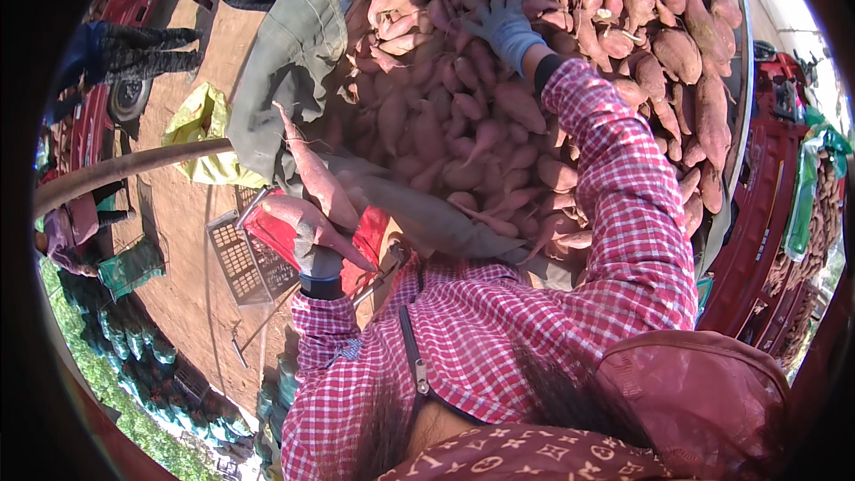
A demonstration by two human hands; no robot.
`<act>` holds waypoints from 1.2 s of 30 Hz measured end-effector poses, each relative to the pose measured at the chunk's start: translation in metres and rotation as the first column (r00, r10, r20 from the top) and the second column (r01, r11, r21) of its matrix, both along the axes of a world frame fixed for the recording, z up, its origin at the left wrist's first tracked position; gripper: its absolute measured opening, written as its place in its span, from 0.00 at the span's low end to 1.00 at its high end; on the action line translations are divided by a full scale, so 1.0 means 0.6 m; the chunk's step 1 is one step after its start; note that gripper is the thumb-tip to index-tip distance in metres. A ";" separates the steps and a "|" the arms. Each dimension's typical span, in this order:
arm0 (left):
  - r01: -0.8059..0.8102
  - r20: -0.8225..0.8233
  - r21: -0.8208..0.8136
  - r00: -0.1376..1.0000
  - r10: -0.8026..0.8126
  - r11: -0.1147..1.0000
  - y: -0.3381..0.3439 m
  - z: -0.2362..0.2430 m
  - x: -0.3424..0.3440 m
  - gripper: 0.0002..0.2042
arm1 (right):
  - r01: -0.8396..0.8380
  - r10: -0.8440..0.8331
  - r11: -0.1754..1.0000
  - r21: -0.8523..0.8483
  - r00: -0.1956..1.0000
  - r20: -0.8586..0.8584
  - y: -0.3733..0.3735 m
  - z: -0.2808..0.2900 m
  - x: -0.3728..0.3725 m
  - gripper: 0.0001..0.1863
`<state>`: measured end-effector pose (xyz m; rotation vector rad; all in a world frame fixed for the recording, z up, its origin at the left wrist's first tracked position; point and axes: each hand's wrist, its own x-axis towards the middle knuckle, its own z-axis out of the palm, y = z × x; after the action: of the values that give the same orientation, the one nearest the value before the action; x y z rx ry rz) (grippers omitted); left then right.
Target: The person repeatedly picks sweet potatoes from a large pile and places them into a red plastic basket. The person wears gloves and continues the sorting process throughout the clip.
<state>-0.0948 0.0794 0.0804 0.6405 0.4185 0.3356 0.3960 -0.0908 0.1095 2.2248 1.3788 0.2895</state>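
Observation:
A big heap of reddish sweet potatoes fills the truck bed or bin before me. My left hand, in a grey glove, is closed around two sweet potatoes: one long and pointing up, the other lying across the palm. It is held left of the heap, above a red container. My right hand, in a light blue-grey glove, reaches to the far part of the heap. Its fingers are spread over the sweet potatoes there, and no firm grip shows.
Grey-green cloth drapes over the heap's left edge. A curved bar juts in from the left. Below are a black crate, a yellow sack and several filled green sacks. Other people stand at left; a red truck is at right.

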 end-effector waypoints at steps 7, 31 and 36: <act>-0.059 -0.074 -0.043 0.996 0.056 0.997 -0.011 0.003 0.004 0.48 | -0.207 0.176 0.946 -0.250 0.974 -0.139 0.038 0.020 0.045 0.29; -0.465 -0.229 -0.052 0.867 0.443 0.884 0.013 -0.142 -0.325 0.39 | 0.191 0.014 0.930 0.314 0.836 -0.549 -0.098 0.053 -0.039 0.37; -0.485 -0.426 -0.022 0.795 0.431 0.874 0.086 -0.340 -0.353 0.21 | 0.462 0.555 0.599 0.654 0.349 -0.755 -0.103 0.123 -0.262 0.34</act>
<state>-0.3067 0.1310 -0.1234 0.4701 1.0050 0.6376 0.2385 -0.1529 0.1833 3.4140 2.2414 -0.7474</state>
